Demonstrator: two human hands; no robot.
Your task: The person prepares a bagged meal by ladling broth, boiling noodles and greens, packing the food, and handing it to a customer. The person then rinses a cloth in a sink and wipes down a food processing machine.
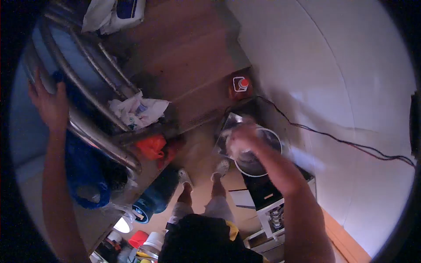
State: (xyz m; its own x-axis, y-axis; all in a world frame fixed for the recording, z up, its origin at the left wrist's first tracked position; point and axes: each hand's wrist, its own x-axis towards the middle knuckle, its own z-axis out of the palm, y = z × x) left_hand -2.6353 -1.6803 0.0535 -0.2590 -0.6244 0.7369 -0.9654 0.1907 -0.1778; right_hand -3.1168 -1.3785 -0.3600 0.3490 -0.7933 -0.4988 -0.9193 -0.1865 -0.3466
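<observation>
My left hand [50, 105] rests around a thick metal handrail [83, 127] on the left, thumb and fingers on either side of the tube. My right hand [245, 138] is over a round pot with a pale rim [279, 147], near its left side. Motion blurs its fingers, and whether they hold anything is unclear. A shiny flat-sided metal piece [233, 117] stands beside the pot, partly behind the hand. The pot's inside is dark and partly covered by my forearm.
Brown steps [188, 57] rise ahead. A red-capped bottle [240, 87] stands by the wall, near a dark cable [333, 138]. A crumpled white bag [140, 109], an orange bag [151, 144] and a blue bag [83, 175] lie left. A gas cylinder [153, 197] is beside my feet.
</observation>
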